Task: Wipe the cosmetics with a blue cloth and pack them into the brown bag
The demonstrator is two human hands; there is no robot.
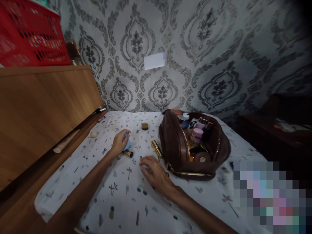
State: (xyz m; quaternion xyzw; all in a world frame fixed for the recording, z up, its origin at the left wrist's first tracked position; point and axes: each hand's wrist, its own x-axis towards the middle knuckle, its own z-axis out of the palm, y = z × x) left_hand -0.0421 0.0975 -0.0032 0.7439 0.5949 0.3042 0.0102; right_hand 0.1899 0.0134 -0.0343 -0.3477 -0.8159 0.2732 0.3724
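My left hand is closed around a small light-blue item, mostly hidden by the fingers, so its kind does not show. Just below it on the cloth lies a black and gold tube. My right hand rests low over the cloth, fingers loosely bent and a little apart, with nothing visible in it. A gold tube lies beyond its fingertips, beside a brown makeup bag. The bag is unzipped and full of cosmetics, among them a jar with a pink lid.
Farther back on the patterned cloth stands a small round jar. A beige piece and a thin tube lie at left. A wooden cabinet bearing a red basket borders the left; wallpaper rises behind.
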